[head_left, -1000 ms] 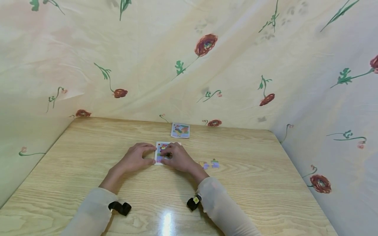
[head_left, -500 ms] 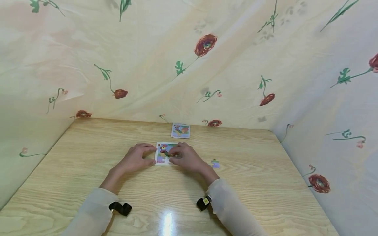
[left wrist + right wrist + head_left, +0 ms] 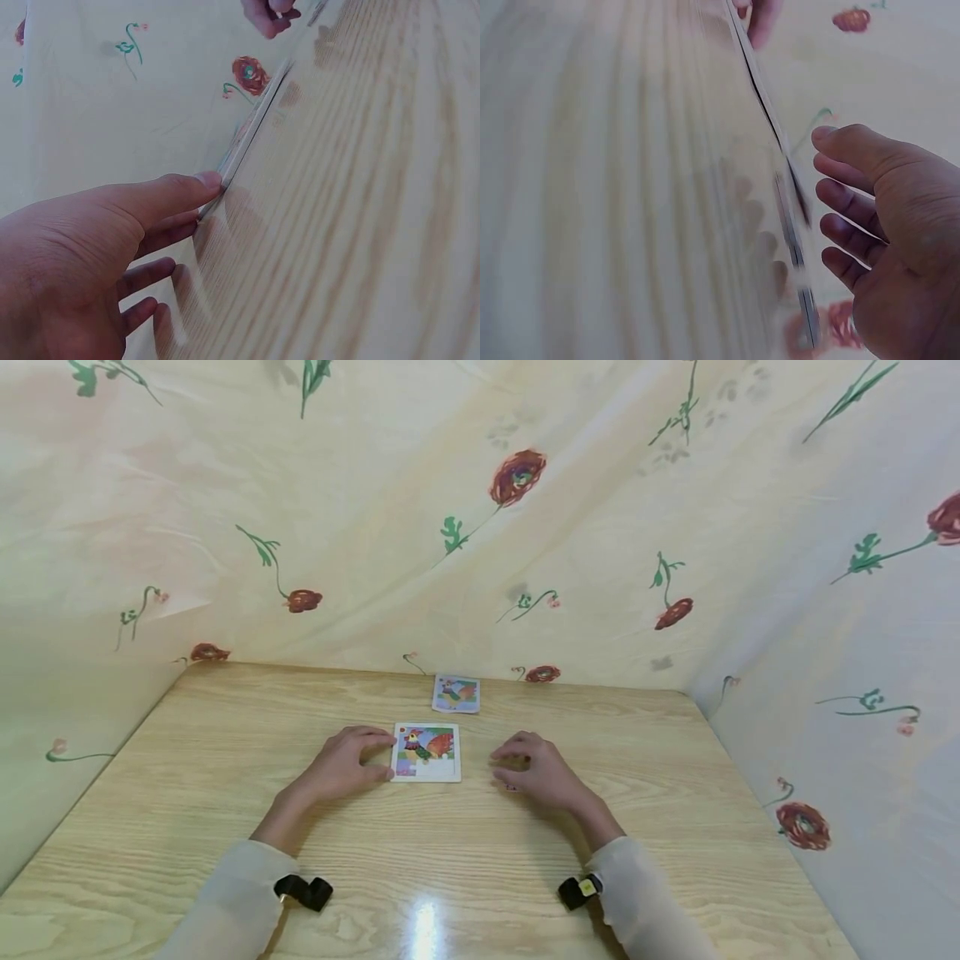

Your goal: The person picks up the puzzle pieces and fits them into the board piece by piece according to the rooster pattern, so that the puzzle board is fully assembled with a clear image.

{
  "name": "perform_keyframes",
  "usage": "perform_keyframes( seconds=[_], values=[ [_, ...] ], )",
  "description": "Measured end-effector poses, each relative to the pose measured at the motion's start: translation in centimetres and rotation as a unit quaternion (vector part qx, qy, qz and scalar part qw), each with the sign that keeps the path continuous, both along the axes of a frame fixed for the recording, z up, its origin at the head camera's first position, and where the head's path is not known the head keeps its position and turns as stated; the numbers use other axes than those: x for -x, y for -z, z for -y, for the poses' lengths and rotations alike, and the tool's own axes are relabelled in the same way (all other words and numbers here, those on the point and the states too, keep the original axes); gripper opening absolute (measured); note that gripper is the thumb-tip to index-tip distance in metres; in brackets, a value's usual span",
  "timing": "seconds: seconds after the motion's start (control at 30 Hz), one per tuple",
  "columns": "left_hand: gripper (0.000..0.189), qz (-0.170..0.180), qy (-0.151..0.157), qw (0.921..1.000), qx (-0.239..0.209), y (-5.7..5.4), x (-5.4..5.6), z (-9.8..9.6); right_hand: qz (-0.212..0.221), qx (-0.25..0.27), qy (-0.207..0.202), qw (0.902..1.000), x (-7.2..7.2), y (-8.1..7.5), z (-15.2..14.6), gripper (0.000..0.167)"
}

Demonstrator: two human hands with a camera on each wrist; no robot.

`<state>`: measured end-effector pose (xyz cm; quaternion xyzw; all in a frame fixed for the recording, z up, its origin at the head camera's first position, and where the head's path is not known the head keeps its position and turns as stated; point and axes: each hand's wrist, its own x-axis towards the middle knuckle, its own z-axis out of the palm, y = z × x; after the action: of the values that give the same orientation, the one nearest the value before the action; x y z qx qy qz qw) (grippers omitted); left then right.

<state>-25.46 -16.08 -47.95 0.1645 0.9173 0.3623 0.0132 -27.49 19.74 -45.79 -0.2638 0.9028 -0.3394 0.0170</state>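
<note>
A square puzzle board [image 3: 426, 777] with a white rim lies mid-table in the head view. Its rooster picture is partly filled with pieces, and a white gap shows at the lower right. My left hand [image 3: 347, 762] touches the board's left edge, the thumb at the near corner and a fingertip farther up; the left wrist view shows that thumb [image 3: 172, 196] right at the rim. To the right of the board, my right hand [image 3: 536, 768] hovers with bent, spread fingers and nothing between them. Loose puzzle pieces [image 3: 808, 319] lie beneath it, mostly hidden in the head view.
A small rooster picture card [image 3: 456, 694] lies behind the board, near the table's back edge. Flowered cloth [image 3: 375, 527] hangs behind the wooden table [image 3: 420, 852] and along its sides. A black strap camera [image 3: 303, 891] sits on each wrist.
My right hand has moved off the board to the right, over the loose pieces, uncovering the rooster's red tail. My left hand has stayed at the board's left edge.
</note>
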Motion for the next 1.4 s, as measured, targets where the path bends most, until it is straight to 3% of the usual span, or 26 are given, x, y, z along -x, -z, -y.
perform_keyframes(
  seconds=[0.2,0.4,1.1,1.4],
  values=[
    [0.053,0.003,-0.001,1.0000,0.000,-0.1,-0.1,0.0,-0.017,-0.009,0.017,0.9997,-0.5,0.3,-3.1,0.020],
    [0.053,0.006,-0.005,1.0000,0.001,0.0,-0.1,0.2,-0.027,-0.010,0.005,0.9996,-0.6,0.6,-4.4,0.015],
    [0.052,-0.011,0.001,0.9999,-0.003,0.1,0.0,0.1,-0.012,-0.036,0.000,0.9993,-0.6,0.9,-4.3,0.017],
    [0.052,0.001,0.001,1.0000,-0.002,0.1,-0.1,0.1,-0.035,-0.028,-0.013,0.9989,-0.6,0.9,-4.0,0.015]
  ],
)
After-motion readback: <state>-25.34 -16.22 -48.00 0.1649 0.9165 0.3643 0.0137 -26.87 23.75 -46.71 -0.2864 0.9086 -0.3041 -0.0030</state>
